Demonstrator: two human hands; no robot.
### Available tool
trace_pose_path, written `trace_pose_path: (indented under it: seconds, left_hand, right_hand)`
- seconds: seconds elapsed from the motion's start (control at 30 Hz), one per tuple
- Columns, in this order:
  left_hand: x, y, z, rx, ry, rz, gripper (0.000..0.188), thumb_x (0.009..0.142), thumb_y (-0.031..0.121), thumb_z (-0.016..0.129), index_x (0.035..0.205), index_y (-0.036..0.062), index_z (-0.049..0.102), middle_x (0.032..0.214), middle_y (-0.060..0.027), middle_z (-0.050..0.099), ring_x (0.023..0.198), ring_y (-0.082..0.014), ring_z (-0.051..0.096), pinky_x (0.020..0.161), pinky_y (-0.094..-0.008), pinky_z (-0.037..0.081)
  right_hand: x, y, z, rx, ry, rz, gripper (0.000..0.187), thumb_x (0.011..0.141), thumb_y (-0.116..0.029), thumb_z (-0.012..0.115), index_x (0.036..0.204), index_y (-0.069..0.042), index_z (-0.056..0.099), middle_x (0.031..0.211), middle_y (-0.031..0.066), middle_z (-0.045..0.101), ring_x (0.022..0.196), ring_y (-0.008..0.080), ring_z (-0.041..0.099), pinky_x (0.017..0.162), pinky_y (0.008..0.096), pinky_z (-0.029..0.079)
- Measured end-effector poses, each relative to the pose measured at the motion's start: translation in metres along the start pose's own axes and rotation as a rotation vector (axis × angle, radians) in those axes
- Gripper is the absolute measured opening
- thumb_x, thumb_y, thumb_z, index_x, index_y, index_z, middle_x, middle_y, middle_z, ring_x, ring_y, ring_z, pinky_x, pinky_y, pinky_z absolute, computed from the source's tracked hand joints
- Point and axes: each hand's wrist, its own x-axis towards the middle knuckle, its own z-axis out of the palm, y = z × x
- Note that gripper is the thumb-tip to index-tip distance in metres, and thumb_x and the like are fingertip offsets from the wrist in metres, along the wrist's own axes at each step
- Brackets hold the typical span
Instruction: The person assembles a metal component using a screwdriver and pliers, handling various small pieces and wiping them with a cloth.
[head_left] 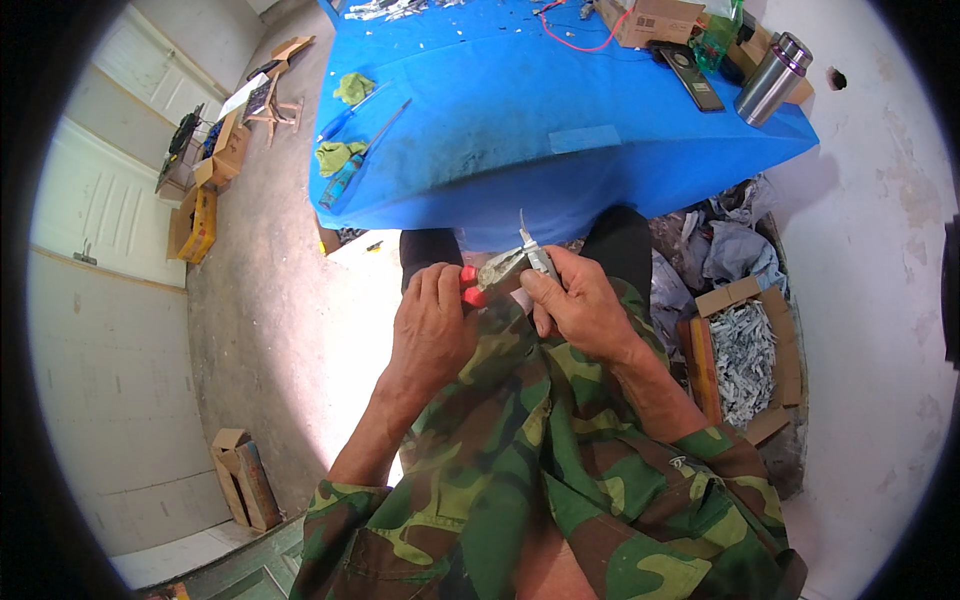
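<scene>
Over my lap, my left hand (437,312) is closed round the red handles of a pair of pliers (498,270). The pliers' metal jaws point right and reach a small pale grey part (541,261), which my right hand (583,305) pinches between thumb and fingers. A thin, light-coloured tip sticks up from that part. Whether the jaws grip it or only touch it, I cannot tell. Two screwdrivers, one with a teal handle (341,184) and one with a blue handle (337,126), lie at the left of the table by green cloths (353,88).
A blue-covered table (470,110) stands ahead, with a phone (690,78), a steel flask (774,80) and a carton (650,20) at its right. By my right side, an open box (790,345) holds many pale small parts, near grey plastic bags (735,250). Cardboard boxes (228,148) line the left.
</scene>
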Motion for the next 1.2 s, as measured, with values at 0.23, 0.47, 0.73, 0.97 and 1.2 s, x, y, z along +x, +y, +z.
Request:
trace_pose_path:
  seconds: [0.23,0.47,0.73,0.97,1.2]
  left_hand:
    - [-0.001,-0.001,-0.005,-0.077,-0.120,-0.086,0.044,0.087,0.002,0.074,0.127,-0.0004,0.056,0.112,-0.0219,0.063,0.107,-0.0430,0.064,0.089,-0.0508,0.053]
    - [-0.013,0.001,-0.012,-0.207,-0.217,-0.188,0.035,0.093,0.005,0.073,0.125,0.0019,0.060,0.110,-0.0240,0.069,0.100,-0.0469,0.069,0.084,-0.0507,0.057]
    - [-0.027,0.001,-0.019,-0.355,-0.304,-0.209,0.033,0.097,0.008,0.072,0.127,0.0006,0.064,0.112,-0.0261,0.074,0.101,-0.0465,0.073,0.083,-0.0489,0.058]
    - [-0.030,0.010,-0.027,-0.488,-0.365,-0.275,0.026,0.097,0.010,0.072,0.121,-0.0006,0.068,0.089,-0.0242,0.075,0.085,-0.0438,0.075,0.072,-0.0455,0.058]
    - [-0.038,0.017,-0.028,-0.570,-0.399,-0.297,0.024,0.098,0.013,0.072,0.117,-0.0003,0.069,0.084,-0.0229,0.074,0.078,-0.0421,0.075,0.071,-0.0436,0.058]
  right_hand:
    - [-0.004,-0.006,0.002,-0.011,-0.008,0.015,0.024,0.109,-0.019,0.056,0.111,0.002,0.068,0.082,0.0000,0.063,0.067,0.0078,0.059,0.061,0.0274,0.048]
    - [-0.003,0.006,-0.013,-0.016,-0.119,-0.024,0.030,0.114,-0.026,0.052,0.118,0.001,0.066,0.087,0.0015,0.066,0.070,0.0064,0.057,0.062,0.0252,0.046]
    - [0.004,0.038,-0.036,-0.356,-0.176,-0.369,0.034,0.111,-0.033,0.062,0.119,0.000,0.068,0.091,0.0041,0.066,0.070,0.0106,0.061,0.061,0.0277,0.050]
    - [0.017,0.044,-0.039,-0.626,-0.067,-0.730,0.034,0.102,-0.035,0.073,0.120,-0.006,0.071,0.094,0.0094,0.064,0.080,0.0280,0.065,0.070,0.0380,0.051]
    - [0.012,0.023,-0.042,-1.112,-0.058,-0.616,0.035,0.094,-0.022,0.079,0.127,-0.013,0.074,0.107,0.0099,0.073,0.095,0.0315,0.070,0.078,0.0390,0.057]
